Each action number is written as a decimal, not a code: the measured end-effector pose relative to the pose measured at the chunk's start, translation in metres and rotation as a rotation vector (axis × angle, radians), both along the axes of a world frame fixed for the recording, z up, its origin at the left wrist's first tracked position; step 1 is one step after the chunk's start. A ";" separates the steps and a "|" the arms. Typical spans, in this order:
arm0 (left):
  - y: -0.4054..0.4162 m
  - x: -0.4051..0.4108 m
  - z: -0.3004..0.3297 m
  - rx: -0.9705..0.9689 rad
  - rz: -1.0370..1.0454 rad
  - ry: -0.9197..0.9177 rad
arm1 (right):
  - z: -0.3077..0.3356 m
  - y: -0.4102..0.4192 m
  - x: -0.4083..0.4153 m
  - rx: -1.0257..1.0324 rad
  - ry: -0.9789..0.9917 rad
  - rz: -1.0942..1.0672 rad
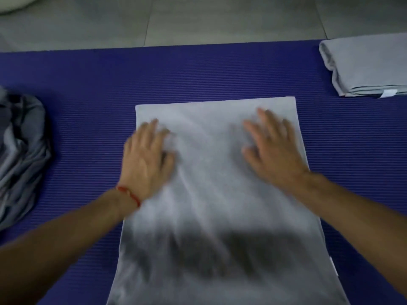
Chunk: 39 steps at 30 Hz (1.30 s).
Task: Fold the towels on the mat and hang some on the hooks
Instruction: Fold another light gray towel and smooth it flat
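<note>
A light grey towel (215,194) lies flat in a long strip down the middle of the blue ribbed mat (92,89). My left hand (147,157) rests palm down on the towel's left edge, fingers spread. My right hand (273,148) lies flat on the towel's right half, fingers straight and pointing away from me. Both hands are motion-blurred. A folded grey towel (365,67) sits at the mat's far right. A crumpled heap of grey towels (19,155) lies at the left edge. No hooks are in view.
Grey floor tiles (198,18) run beyond the mat's far edge. A pale rounded object (15,3) shows at the top left corner. A red thread circles my left wrist (130,194).
</note>
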State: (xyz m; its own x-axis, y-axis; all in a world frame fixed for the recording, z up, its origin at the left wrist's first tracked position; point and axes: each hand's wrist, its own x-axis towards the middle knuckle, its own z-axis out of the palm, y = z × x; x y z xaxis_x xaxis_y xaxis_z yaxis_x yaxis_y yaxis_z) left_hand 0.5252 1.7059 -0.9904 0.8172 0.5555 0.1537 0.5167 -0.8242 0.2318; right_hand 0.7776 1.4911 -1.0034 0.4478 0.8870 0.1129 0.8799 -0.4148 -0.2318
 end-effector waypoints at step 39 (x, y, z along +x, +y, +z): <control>-0.209 -0.148 0.003 0.396 -0.668 0.217 | 0.044 -0.155 -0.202 -0.511 -0.292 0.502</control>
